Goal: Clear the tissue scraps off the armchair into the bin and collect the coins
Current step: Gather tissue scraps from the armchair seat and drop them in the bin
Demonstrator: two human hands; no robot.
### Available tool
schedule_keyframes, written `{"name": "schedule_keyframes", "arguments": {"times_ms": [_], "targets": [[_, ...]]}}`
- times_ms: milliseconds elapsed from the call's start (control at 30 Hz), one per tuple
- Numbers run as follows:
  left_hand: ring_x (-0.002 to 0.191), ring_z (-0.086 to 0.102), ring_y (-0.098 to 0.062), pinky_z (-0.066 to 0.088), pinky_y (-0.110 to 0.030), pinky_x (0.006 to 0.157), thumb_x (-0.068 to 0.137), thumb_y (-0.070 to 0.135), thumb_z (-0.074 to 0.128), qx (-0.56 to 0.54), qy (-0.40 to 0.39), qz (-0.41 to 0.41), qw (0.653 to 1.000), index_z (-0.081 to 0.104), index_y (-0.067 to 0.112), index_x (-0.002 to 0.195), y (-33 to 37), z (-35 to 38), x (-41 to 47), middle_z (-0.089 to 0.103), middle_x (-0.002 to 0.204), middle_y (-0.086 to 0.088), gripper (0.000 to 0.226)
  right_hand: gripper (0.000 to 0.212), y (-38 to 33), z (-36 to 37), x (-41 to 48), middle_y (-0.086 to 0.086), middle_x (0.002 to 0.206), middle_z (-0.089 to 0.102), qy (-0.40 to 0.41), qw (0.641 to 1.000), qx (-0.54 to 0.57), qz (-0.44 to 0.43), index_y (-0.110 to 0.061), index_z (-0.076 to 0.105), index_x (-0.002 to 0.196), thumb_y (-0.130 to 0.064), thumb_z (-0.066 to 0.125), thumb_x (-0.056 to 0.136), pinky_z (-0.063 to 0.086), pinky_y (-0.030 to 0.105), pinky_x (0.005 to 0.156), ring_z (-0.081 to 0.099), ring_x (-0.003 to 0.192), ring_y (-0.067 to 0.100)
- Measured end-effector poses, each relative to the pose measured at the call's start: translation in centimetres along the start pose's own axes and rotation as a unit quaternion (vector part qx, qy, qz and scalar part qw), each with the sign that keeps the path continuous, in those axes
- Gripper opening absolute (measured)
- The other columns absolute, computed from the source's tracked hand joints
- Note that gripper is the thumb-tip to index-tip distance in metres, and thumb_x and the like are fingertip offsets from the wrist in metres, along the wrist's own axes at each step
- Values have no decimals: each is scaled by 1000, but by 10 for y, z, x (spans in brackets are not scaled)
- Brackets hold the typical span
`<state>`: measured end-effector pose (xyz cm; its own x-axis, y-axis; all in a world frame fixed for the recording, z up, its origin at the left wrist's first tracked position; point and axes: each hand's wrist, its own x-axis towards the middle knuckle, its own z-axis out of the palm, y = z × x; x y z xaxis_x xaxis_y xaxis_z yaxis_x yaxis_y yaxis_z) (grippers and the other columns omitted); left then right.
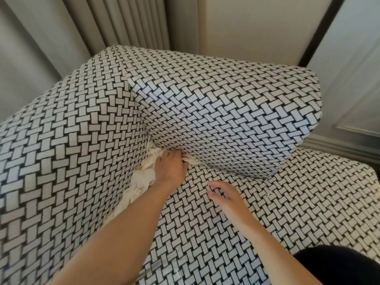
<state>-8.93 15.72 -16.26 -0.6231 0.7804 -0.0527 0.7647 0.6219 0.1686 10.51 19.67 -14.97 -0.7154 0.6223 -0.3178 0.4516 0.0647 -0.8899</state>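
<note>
Deep in the armchair corner, left hand grips tissue scraps, right hand spread beside it

Soft even daylight, wide-angle edge distortion

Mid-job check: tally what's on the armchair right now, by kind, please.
hands: 2, left hand and right hand
cushion: 1
tissue pile: 1
loose scrap on the seat: 1
coins: 0 visible
Total: 5
</note>
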Motion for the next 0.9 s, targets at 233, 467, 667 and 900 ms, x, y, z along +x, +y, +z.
{"name": "schedule_keyframes", "arguments": {"times_ms": [233,467,667,900], "targets": [[134,24,-32,26,-50,104,86,60,43,18,-60,-66,996,59,16,119,13,-6,7,36,144,-4,57,31,2,0,3,-17,133,44,-11,1000,-28,0,-35,56,121,-36,56,90,22,30,109,28,128,1],[121,36,-30,29,-44,98,80,48,61,-84,7,-197,977,72,21,97,23,-4,11,51,128,-3,33,27,1,-1,1,-18,131,44,-16,1000,-13,-1,-35,58,116,-35,58,89,21,30,109,28,128,2],[114,40,-26,24,-35,101,78,28,70,-249,124,-234,932,74,19,97,25,12,6,61,116,-1,22,27,1,-2,0,-21,128,45,-16,1000,-15,-11,-35,57,117,-32,57,90,23,26,106,30,127,0],[105,52,-16,35,-16,87,80,12,69,-326,183,-175,911,69,1,104,13,4,-20,59,114,-4,26,27,4,-1,0,-18,136,42,-23,1000,17,-4,-44,53,114,-33,57,90,26,18,96,27,131,1]]}}
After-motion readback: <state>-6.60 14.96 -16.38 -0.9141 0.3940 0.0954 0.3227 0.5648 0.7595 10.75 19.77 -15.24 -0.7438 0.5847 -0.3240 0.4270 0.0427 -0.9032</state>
